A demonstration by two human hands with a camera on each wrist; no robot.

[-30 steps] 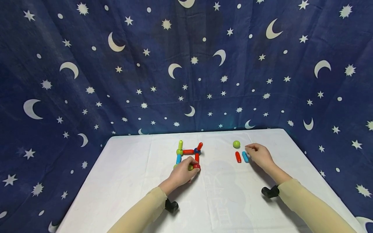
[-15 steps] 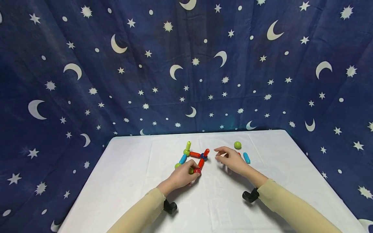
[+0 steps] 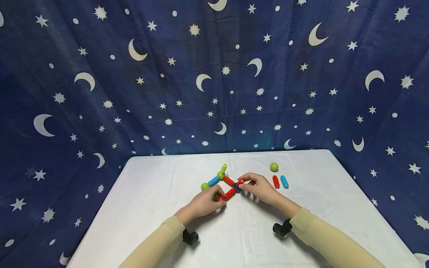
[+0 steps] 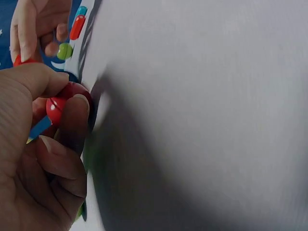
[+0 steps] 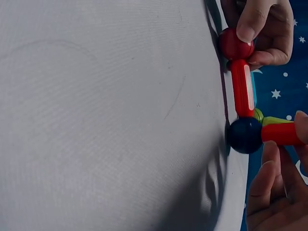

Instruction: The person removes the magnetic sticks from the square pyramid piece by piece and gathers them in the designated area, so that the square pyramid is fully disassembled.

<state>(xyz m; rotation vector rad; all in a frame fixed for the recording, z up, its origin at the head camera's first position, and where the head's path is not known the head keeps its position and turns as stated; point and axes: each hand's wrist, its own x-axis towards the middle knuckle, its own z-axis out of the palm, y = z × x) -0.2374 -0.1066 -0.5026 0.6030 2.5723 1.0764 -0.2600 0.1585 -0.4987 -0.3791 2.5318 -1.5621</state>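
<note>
A frame of balls and rods lies on the white table in the head view. My left hand (image 3: 202, 202) pinches its red ball (image 5: 234, 46) at the near corner. My right hand (image 3: 261, 188) holds an upright red rod (image 5: 279, 134) between thumb and fingers; this rod stands on the dark blue ball (image 5: 244, 135). A second red rod (image 5: 242, 91) joins the red and dark blue balls. Farther back, another red rod (image 3: 228, 181) runs to a green ball (image 3: 221, 175) bearing an upright green rod (image 3: 223, 168). A blue rod (image 3: 213, 181) leads to another green ball (image 3: 205, 186). My left fingers partly hide the near side.
Right of the frame lie a loose green ball (image 3: 274, 166), a loose red rod (image 3: 276, 181) and a loose blue rod (image 3: 284, 181). The white table (image 3: 151, 201) ends at a dark blue curtain (image 3: 181, 85) with moons and stars.
My right hand has come left from beside the loose blue rod and taken hold of the upright red rod. The frame has turned clockwise, with my left hand still on its red ball.
</note>
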